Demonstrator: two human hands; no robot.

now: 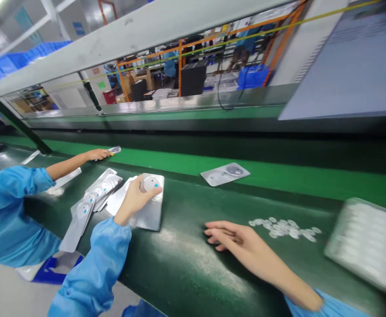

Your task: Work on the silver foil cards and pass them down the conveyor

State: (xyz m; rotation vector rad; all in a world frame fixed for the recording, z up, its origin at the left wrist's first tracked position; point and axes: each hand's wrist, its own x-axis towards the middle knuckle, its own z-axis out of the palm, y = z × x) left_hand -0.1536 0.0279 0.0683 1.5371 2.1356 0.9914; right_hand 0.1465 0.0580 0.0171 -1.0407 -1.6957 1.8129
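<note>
My left hand (136, 200) grips a flat silver phone back cover (149, 215), with the thumb near its round camera ring. The cover is tilted up a little over the green bench, beside a heap of similar covers (102, 189) that overlap each other. My right hand (237, 242) hovers over the bench with its fingers loosely stretched and nothing in them. To its right lies a scatter of small clear rings (283, 228). Another silver cover (226, 174), with a dark round camera area, lies farther back on the bright green strip.
A white tray with rows of pockets (367, 242) stands at the right, blurred. At the left, a co-worker in a blue sleeve (17, 180) has a hand (98, 154) on a cover (115, 150) at the strip. A sheet of paper (354, 66) hangs at upper right.
</note>
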